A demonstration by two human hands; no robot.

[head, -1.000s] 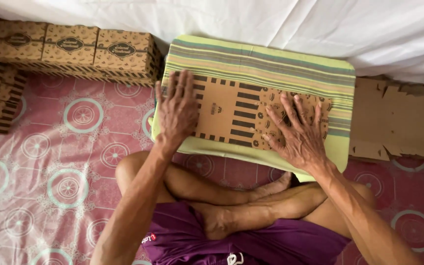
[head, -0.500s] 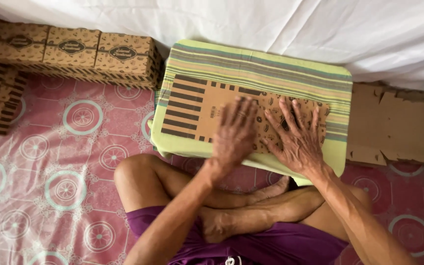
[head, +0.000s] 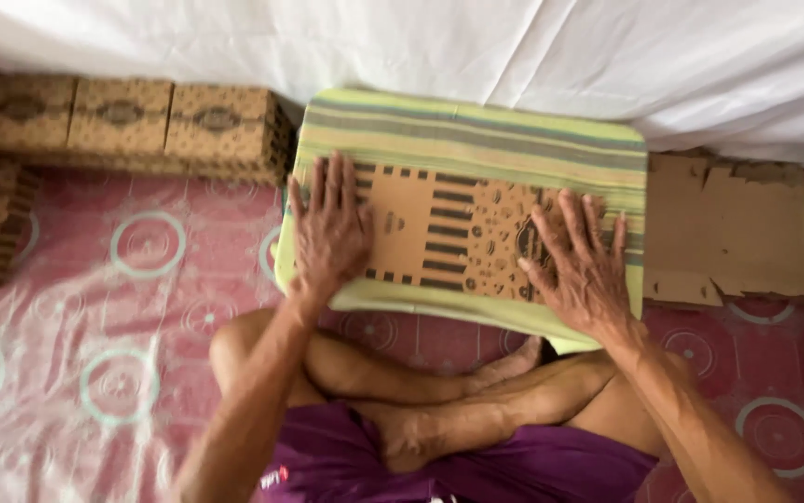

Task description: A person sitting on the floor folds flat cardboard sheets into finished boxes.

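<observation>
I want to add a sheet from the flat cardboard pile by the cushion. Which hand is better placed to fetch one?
Probably the right hand: it rests on the printed sheet's end nearest the pile; the left hand lies at the far end.

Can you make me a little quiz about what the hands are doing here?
1. True or false: both hands lie flat on the flat brown printed cardboard sheet.
2. What lies under that sheet? A) a green striped cushion B) a metal tray C) a wooden stool
3. Fill in: the row of folded brown patterned boxes sits on the side of the person's ___ hand.

Key
1. True: left hand and right hand press it, palms down.
2. A
3. left
</observation>
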